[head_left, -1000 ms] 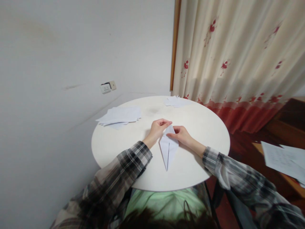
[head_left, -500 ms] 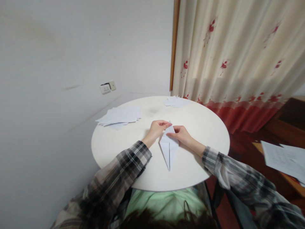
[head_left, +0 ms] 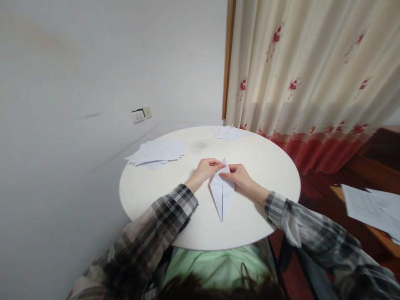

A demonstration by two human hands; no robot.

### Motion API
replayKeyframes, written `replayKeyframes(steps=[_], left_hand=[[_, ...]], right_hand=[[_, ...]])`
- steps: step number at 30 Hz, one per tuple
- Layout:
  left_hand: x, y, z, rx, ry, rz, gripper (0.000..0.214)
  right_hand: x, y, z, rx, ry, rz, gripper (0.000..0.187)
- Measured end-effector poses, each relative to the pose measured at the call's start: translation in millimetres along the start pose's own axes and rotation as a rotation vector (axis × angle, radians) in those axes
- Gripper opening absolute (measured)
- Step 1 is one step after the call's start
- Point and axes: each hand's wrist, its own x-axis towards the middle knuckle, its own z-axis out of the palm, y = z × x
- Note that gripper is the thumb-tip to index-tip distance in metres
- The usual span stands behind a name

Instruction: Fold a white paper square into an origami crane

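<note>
A white sheet folded into a long kite shape (head_left: 222, 193) lies on the round white table (head_left: 265, 166), its narrow tip pointing toward me. My left hand (head_left: 205, 168) pinches the paper's far end from the left, fingers curled. From the right, my right hand (head_left: 239, 175) presses on the same far end with its fingertips closed on the paper. A small point of the paper stands up between the two hands.
A loose stack of white sheets (head_left: 158, 152) lies at the table's far left. A few crumpled or folded papers (head_left: 229, 133) sit at the far edge by the curtain (head_left: 306, 71). More printed sheets (head_left: 371, 206) rest on a wooden surface at the right.
The paper's far tip has been lifted a little and now sticks up between my hands. Both hands stay at the same end, barely shifted.
</note>
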Motion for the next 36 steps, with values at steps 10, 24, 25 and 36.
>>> replayKeyframes(steps=[10, 24, 25, 36], left_hand=[[-2.6, -2.2, -4.4, -0.028, -0.058, -0.052, 0.023], [-4.6, -11.3, -14.3, 0.088, -0.195, -0.100, 0.029], [-5.2, -11.3, -14.8, 0.090, -0.201, -0.104, 0.029], [-5.9, -19.7, -16.0, 0.158, -0.184, -0.149, 0.026]], right_hand=[[-0.5, -0.9, -2.3, 0.003, 0.014, 0.009, 0.027], [-0.2, 6.2, -11.9, -0.057, 0.083, -0.032, 0.028], [0.1, 6.2, -12.4, -0.077, 0.088, -0.028, 0.027], [6.8, 11.1, -16.6, -0.149, 0.108, -0.012, 0.026]])
